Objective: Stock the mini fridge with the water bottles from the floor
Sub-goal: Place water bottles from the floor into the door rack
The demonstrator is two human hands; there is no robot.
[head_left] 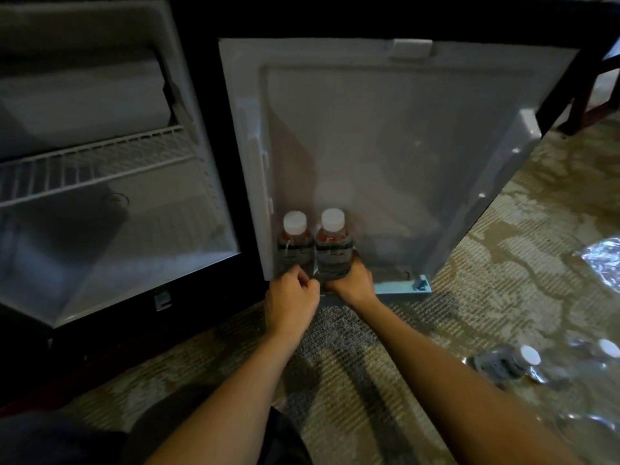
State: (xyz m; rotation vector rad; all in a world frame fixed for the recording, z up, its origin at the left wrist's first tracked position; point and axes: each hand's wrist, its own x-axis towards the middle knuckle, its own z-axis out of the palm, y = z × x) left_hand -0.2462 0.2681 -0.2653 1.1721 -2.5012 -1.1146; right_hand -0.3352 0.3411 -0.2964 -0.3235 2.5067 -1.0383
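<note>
Bottles stand together low in the fridge door (402, 146), centre frame. Right hand (352, 280) grips the right bottle (332, 243) near its base, seating it against the left bottle (295, 241). Left hand (291, 298) curls beneath; its hold is unclear. Spare bottles (523, 360) wait on the floor (436, 330), lower right.

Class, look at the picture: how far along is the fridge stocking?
Done: one bottle stands in the door shelf. In hand: the right hand grips a second bottle beside it; the left hand is curled at the shelf's front. Left: at least two white-capped bottles lie on the carpet.
</note>
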